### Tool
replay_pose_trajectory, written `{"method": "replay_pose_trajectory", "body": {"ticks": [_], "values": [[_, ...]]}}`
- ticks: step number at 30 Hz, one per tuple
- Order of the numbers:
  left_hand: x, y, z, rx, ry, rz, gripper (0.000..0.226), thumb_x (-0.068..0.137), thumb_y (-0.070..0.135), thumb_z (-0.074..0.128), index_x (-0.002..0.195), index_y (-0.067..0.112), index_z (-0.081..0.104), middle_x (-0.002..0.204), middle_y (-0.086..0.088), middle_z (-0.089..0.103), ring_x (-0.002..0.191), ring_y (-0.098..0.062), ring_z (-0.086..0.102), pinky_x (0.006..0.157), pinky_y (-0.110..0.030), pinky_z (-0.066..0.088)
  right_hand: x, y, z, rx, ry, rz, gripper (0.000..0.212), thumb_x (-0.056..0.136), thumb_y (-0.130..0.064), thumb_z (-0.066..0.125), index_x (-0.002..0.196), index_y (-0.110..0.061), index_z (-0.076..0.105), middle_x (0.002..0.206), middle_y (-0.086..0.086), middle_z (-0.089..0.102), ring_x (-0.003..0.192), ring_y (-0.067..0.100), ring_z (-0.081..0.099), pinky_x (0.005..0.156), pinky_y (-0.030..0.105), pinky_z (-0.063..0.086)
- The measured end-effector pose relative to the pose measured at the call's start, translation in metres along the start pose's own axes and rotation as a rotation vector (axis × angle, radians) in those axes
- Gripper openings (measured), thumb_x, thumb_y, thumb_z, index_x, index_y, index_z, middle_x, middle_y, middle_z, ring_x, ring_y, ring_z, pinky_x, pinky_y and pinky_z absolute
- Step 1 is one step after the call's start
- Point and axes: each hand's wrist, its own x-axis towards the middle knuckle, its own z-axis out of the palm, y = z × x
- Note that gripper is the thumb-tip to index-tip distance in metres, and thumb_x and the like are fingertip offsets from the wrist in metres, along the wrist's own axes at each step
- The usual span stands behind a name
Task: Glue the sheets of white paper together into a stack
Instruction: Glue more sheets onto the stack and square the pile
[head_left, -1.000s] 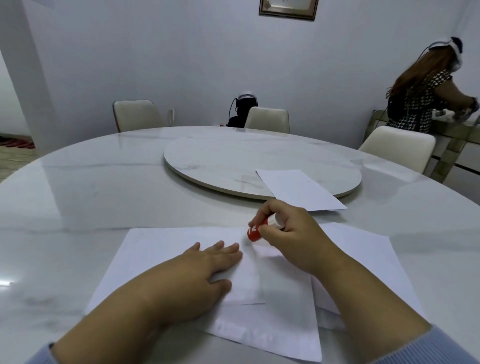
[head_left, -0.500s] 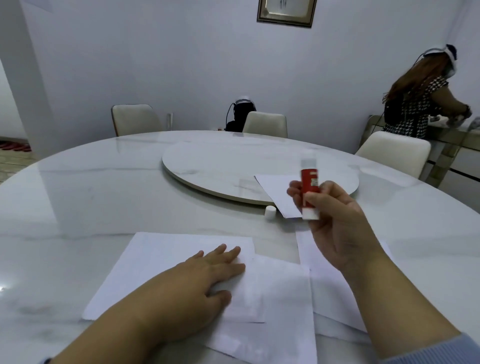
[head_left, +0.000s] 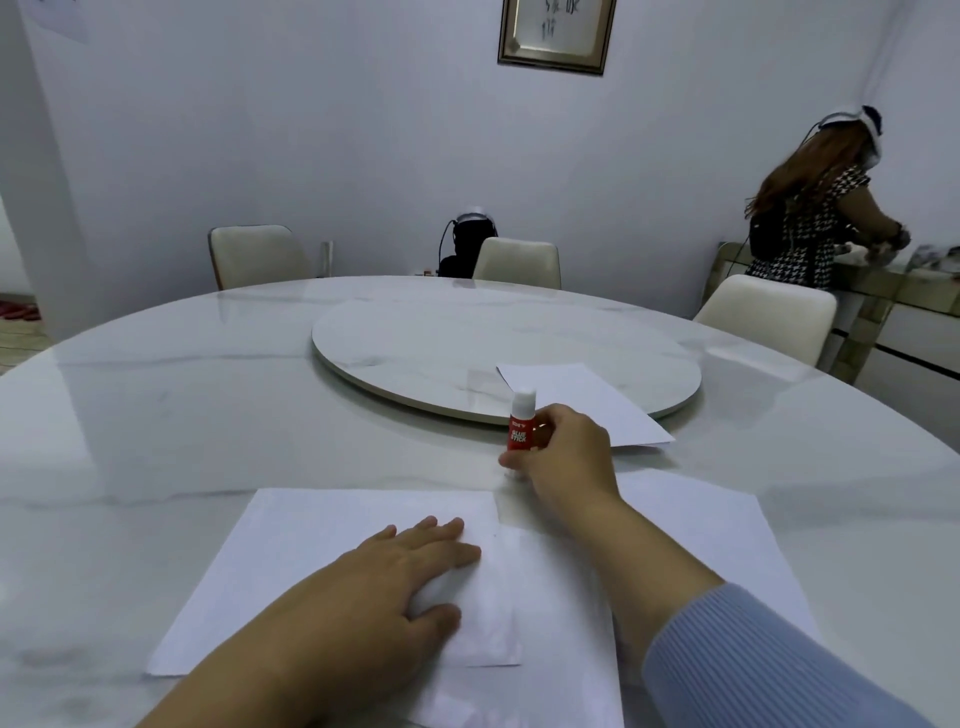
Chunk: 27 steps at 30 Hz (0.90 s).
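My left hand (head_left: 395, 577) lies flat, fingers straight, on a white sheet (head_left: 311, 561) near the table's front edge. That sheet overlaps a second sheet (head_left: 561, 634), which overlaps a third sheet (head_left: 727, 545) to the right. Just beyond them, my right hand (head_left: 566, 457) grips a red glue stick (head_left: 519, 434) with a white top. The stick stands upright, its lower end at the table surface. A fourth sheet (head_left: 592, 405) lies half on the round turntable (head_left: 441, 353), right behind the stick.
The big round marble table (head_left: 156, 415) has cream chairs (head_left: 260, 257) around its far side. A black bag (head_left: 462, 249) sits behind one chair. Another person (head_left: 810, 208) stands at a side counter at the far right.
My right hand lifted the glue stick off the sheet, raised it upright, then lowered it to the table where the loose white cap lay. The cap no longer shows separately. My left hand stayed put.
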Motion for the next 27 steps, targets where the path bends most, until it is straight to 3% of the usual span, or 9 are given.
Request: {"method": "replay_pose_trajectory", "body": {"ticks": [5, 8, 10, 12, 13, 15, 20, 25, 27], "values": [[-0.001, -0.002, -0.001, -0.01, -0.017, 0.002, 0.048, 0.091, 0.046, 0.04, 0.135, 0.056, 0.024, 0.141, 0.043, 0.002, 0.125, 0.024, -0.006, 0.101, -0.004, -0.008, 0.001, -0.005, -0.001, 0.042, 0.096, -0.082, 0.053, 0.06, -0.023, 0.088, 0.105, -0.02, 0.061, 0.097, -0.001, 0.053, 0.085, 0.014, 0.052, 0.063, 0.02, 0.035], [-0.001, -0.003, -0.001, -0.009, -0.012, 0.002, 0.048, 0.091, 0.046, 0.039, 0.135, 0.056, 0.023, 0.142, 0.042, 0.002, 0.125, 0.023, -0.007, 0.103, -0.007, -0.007, 0.013, 0.001, -0.059, 0.032, 0.155, -0.08, 0.053, 0.063, -0.03, 0.086, 0.108, -0.014, 0.064, 0.095, 0.0, 0.053, 0.074, 0.007, 0.05, 0.058, 0.015, 0.034], [0.0, 0.0, 0.0, 0.005, -0.003, 0.0, 0.048, 0.092, 0.046, 0.037, 0.137, 0.055, 0.021, 0.14, 0.042, -0.001, 0.117, 0.028, -0.014, 0.097, -0.001, -0.011, 0.014, 0.018, -0.113, -0.253, -0.115, 0.049, 0.06, 0.063, -0.032, 0.086, 0.116, -0.017, 0.063, 0.102, -0.003, 0.058, 0.082, 0.008, 0.055, 0.066, 0.016, 0.04], [0.002, 0.006, 0.001, 0.03, 0.001, -0.003, 0.049, 0.093, 0.045, 0.035, 0.139, 0.053, 0.019, 0.139, 0.041, -0.004, 0.107, 0.03, -0.02, 0.086, 0.004, -0.015, 0.001, 0.04, -0.153, -0.669, -0.448, 0.2, 0.081, 0.064, -0.041, 0.084, 0.136, -0.025, 0.049, 0.133, -0.004, 0.052, 0.117, 0.014, 0.051, 0.092, 0.023, 0.038], [0.003, 0.009, 0.002, 0.044, 0.008, 0.001, 0.05, 0.093, 0.045, 0.035, 0.14, 0.052, 0.018, 0.142, 0.039, -0.003, 0.109, 0.028, -0.019, 0.087, 0.003, -0.015, -0.007, 0.052, -0.165, -0.799, -0.54, 0.224, 0.087, 0.066, -0.046, 0.08, 0.142, -0.028, 0.04, 0.144, -0.006, 0.043, 0.129, 0.015, 0.043, 0.101, 0.024, 0.032], [0.006, 0.012, 0.007, 0.073, 0.032, 0.013, 0.05, 0.094, 0.045, 0.033, 0.141, 0.05, 0.018, 0.15, 0.032, 0.0, 0.126, 0.02, -0.011, 0.096, -0.004, -0.011, -0.02, 0.069, -0.183, -0.802, -0.529, 0.251, 0.087, 0.071, -0.049, 0.075, 0.145, -0.032, 0.033, 0.149, -0.008, 0.039, 0.132, 0.013, 0.04, 0.105, 0.024, 0.029], [0.014, 0.024, 0.018, 0.136, 0.059, 0.021, 0.051, 0.095, 0.042, 0.032, 0.144, 0.041, 0.019, 0.157, 0.02, 0.005, 0.142, 0.003, 0.0, 0.108, -0.015, -0.005, -0.03, 0.082, -0.199, -0.771, -0.209, 0.206, 0.081, 0.057, -0.045, 0.085, 0.13, -0.035, 0.051, 0.127, -0.003, 0.059, 0.114, 0.02, 0.054, 0.096, 0.032, 0.042], [0.011, 0.026, 0.012, 0.045, 0.16, -0.022, 0.047, 0.096, 0.044, 0.031, 0.142, 0.041, 0.024, 0.156, 0.022, 0.008, 0.141, 0.004, 0.002, 0.107, -0.014, -0.003, -0.032, 0.077, -0.209, -0.623, -0.072, 0.083, 0.025, 0.054, -0.028, 0.089, 0.067, -0.033, 0.069, 0.082, 0.001, 0.071, 0.076, 0.015, 0.059, 0.06, 0.03, 0.044], [0.004, 0.027, 0.0, -0.087, 0.279, -0.08, 0.04, 0.095, 0.043, 0.037, 0.135, 0.045, 0.036, 0.151, 0.025, 0.022, 0.139, 0.003, 0.016, 0.107, -0.015, 0.012, -0.036, 0.064, -0.228, -0.442, 0.027, 0.087, 0.022, 0.051, -0.027, 0.092, 0.062, -0.031, 0.074, 0.067, -0.001, 0.072, 0.066, 0.018, 0.065, 0.057, 0.03, 0.051]]}}
